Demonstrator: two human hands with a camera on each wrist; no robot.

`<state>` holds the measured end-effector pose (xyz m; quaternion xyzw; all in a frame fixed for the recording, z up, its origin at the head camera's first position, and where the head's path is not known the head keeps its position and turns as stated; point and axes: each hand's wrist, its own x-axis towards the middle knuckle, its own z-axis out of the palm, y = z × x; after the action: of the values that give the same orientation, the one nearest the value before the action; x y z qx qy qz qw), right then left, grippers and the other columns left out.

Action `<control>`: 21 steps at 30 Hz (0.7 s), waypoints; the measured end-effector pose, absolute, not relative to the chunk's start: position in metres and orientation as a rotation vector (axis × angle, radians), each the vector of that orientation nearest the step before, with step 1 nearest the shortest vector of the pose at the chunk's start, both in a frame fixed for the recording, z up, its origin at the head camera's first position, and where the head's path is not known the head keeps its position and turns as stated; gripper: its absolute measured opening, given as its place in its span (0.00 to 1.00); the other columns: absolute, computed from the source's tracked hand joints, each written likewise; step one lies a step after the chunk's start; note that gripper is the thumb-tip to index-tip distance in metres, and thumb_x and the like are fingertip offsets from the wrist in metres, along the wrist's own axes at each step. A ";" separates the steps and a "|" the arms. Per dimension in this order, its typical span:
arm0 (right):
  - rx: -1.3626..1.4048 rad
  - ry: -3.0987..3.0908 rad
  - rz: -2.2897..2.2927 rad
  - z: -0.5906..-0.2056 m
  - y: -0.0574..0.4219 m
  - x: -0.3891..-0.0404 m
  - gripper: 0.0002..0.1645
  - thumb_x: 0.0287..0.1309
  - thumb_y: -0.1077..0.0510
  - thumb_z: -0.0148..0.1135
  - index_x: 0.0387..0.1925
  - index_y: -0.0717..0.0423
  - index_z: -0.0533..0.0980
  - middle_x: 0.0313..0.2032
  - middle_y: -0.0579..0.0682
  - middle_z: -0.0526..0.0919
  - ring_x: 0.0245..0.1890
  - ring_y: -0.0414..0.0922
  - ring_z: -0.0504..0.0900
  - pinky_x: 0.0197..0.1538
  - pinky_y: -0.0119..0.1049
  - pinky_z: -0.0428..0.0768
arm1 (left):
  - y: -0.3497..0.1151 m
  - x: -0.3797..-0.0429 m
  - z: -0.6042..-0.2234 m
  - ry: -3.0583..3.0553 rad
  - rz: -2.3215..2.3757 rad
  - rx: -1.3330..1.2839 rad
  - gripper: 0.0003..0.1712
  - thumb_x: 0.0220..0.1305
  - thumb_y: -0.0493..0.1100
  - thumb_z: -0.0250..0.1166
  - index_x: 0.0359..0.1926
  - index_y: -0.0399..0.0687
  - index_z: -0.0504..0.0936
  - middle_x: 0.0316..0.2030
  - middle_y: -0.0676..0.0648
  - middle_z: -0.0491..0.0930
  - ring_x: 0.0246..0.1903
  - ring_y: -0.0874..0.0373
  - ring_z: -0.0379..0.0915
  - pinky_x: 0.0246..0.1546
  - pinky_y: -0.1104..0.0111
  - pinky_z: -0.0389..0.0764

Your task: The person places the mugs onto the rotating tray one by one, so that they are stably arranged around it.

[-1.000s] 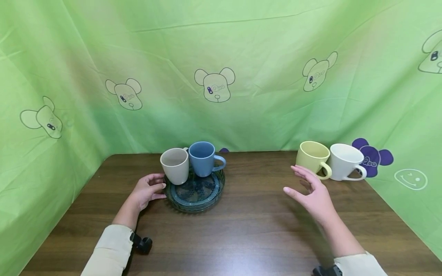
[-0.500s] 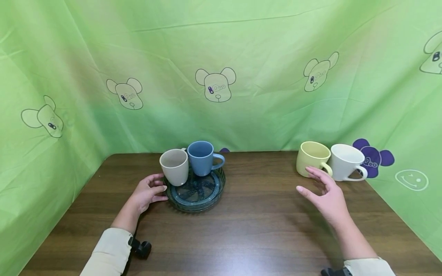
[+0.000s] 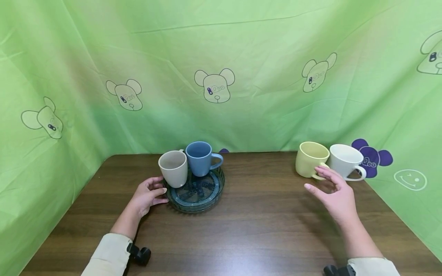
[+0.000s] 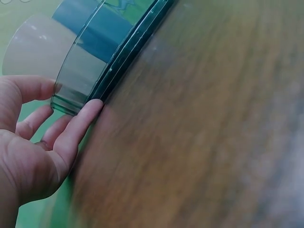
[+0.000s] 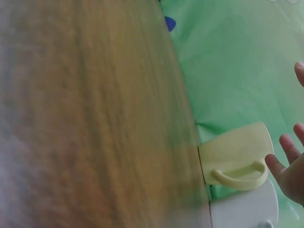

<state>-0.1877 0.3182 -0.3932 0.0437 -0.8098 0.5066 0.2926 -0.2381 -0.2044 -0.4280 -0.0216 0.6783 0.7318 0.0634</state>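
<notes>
A round, dark green-blue glass tray (image 3: 195, 197) sits at the left of the table, bearing a light grey mug (image 3: 173, 168) and a blue mug (image 3: 199, 159), both upright. Fingertips of my left hand (image 3: 146, 194) touch the tray's left side; the left wrist view shows the hand (image 4: 45, 147) against the outside of its clear wall. On the right, a yellow mug (image 3: 312, 159) stands beside a white mug (image 3: 345, 161). My right hand (image 3: 340, 195), fingers spread and slightly bent, hovers in front of them, holding nothing. Its fingertips overlap the yellow handle in the head view.
The brown wooden table (image 3: 248, 218) ends at a green curtain (image 3: 255, 115) with cartoon bear heads, hanging behind and at both sides. Both mug pairs stand near the back edge. A black wrist camera (image 3: 139, 255) is strapped to the left sleeve.
My right hand has moved rightward, from in front of the yellow mug toward the white one. On the tray, both mugs have shifted slightly left, turning with it under my left fingertips.
</notes>
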 end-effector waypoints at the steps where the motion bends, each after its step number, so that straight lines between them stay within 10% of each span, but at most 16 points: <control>1: 0.109 -2.151 1.348 -0.393 0.320 -0.189 0.35 0.44 0.73 0.74 0.57 0.65 0.76 0.55 0.34 0.75 0.50 0.30 0.75 0.50 0.18 0.72 | -0.204 -0.238 -0.428 2.050 2.209 -0.083 0.33 0.62 0.25 0.57 0.68 0.28 0.59 0.48 0.36 0.62 0.36 0.55 0.73 0.37 0.57 0.86; 21: -0.204 -2.049 1.579 -0.398 0.352 -0.201 0.31 0.47 0.70 0.75 0.54 0.51 0.78 0.39 0.33 0.81 0.37 0.27 0.81 0.40 0.15 0.76 | -0.194 -0.229 -0.426 2.050 2.276 -0.183 0.31 0.60 0.22 0.57 0.64 0.28 0.61 0.43 0.39 0.65 0.29 0.56 0.75 0.34 0.58 0.86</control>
<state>-0.2010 0.3525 -0.3982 -0.0759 -0.7604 0.5859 0.2698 -0.2293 -0.1944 -0.4263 -0.0598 0.6676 0.7412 0.0366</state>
